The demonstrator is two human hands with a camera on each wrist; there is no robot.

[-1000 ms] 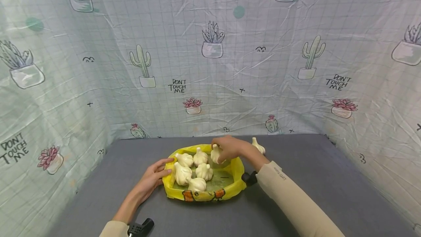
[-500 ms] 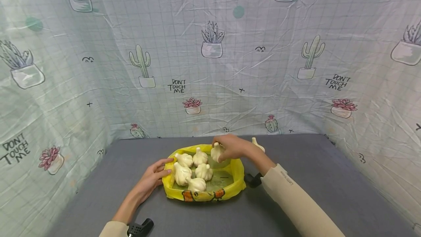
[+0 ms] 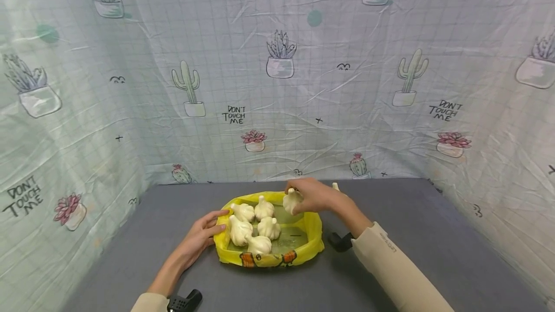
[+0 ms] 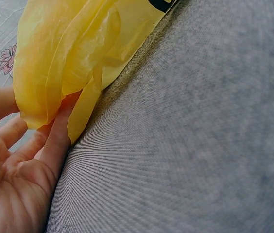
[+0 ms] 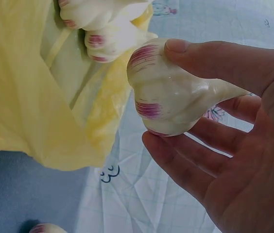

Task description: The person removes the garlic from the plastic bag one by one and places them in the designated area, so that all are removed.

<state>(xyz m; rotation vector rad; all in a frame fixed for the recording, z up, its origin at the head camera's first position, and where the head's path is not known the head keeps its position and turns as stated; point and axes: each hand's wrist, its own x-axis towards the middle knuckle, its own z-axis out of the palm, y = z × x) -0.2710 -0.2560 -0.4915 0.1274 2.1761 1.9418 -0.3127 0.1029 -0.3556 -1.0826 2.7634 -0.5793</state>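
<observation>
In the head view, a yellow plastic bag (image 3: 310, 254) with its mouth spread wide lies on the table, several garlic bulbs (image 3: 240, 231) inside. My right hand (image 3: 314, 195) pinches another garlic bulb (image 5: 168, 92) over the bag's far right side. The right wrist view shows the thumb on one side of this purple-streaked bulb and fingertips on the other, its stem pointing toward the palm. At the bag's left rim my left hand (image 3: 201, 232) rests with fairly straight fingers against the plastic. In the left wrist view, folds of yellow plastic hide its fingertips (image 4: 57, 141).
One more garlic bulb (image 3: 336, 186) sits on the grey table (image 3: 260, 292) behind my right forearm, mostly hidden. A curtain (image 3: 277, 100) printed with potted cacti encloses the table at the back and both sides.
My right hand has shifted a little to the right with the garlic bulb in its fingers. The forearm now covers more of the bulb behind it. My left hand stays put.
</observation>
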